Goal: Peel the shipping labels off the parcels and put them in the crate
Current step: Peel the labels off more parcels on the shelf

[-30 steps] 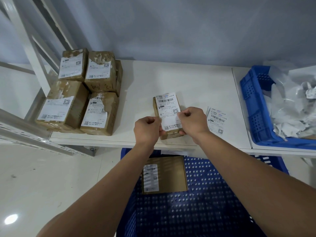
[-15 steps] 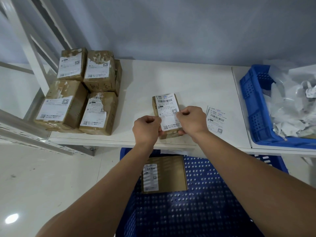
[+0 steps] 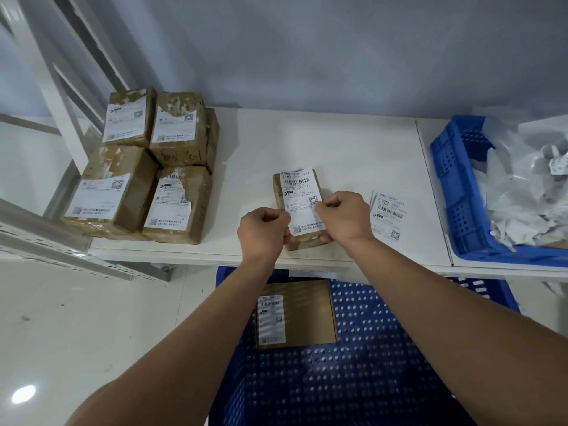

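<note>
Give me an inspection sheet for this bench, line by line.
Surface: white shelf.
Job's things: small parcel bearing a label, on the shelf; more labelled parcels grouped left; flat parcel in the lower crate.
Clutter: loose label right of the hands; right crate holding peeled paper.
Hands: left hand grips the small parcel's near corner; right hand pinches the label's edge.
Cables: nothing seen.
Surroundings: grey wall, white racking, floor.

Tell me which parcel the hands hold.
The small parcel at the front of the shelf, gripped by the left hand and right hand; the others lie untouched.
</note>
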